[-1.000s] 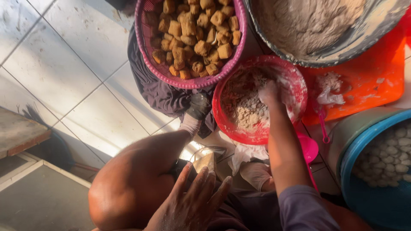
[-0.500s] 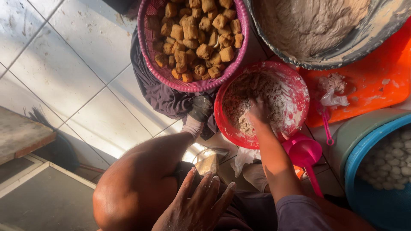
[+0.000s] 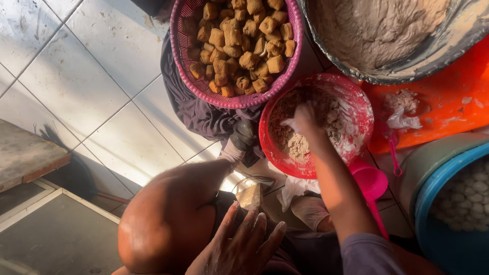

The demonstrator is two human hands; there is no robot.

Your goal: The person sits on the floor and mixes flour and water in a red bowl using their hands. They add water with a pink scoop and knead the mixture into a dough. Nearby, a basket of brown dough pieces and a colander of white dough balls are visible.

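My right hand (image 3: 304, 120) reaches into a red plastic bowl (image 3: 356, 97) of crumbly beige filling (image 3: 295, 145), its fingers closed on a bit of the filling. My left hand (image 3: 239, 243) sits low by my bare knee (image 3: 168, 214), fingers spread, holding a small piece of fried tofu (image 3: 250, 196) at the fingertips. Beyond the red bowl stands a pink woven basket (image 3: 178, 30) heaped with golden fried tofu cubes (image 3: 239, 46).
A large grey basin of pale paste (image 3: 377, 25) sits at top right on an orange tray (image 3: 448, 107). A blue tub (image 3: 433, 203) with pale balls is at right. A pink scoop (image 3: 372, 183) lies by the red bowl. White floor tiles (image 3: 76, 86) spread left.
My right hand has drawn back from the far side of the red bowl toward its near side. The left hand stays by my knee, and the tofu piece now shows at its fingertips.
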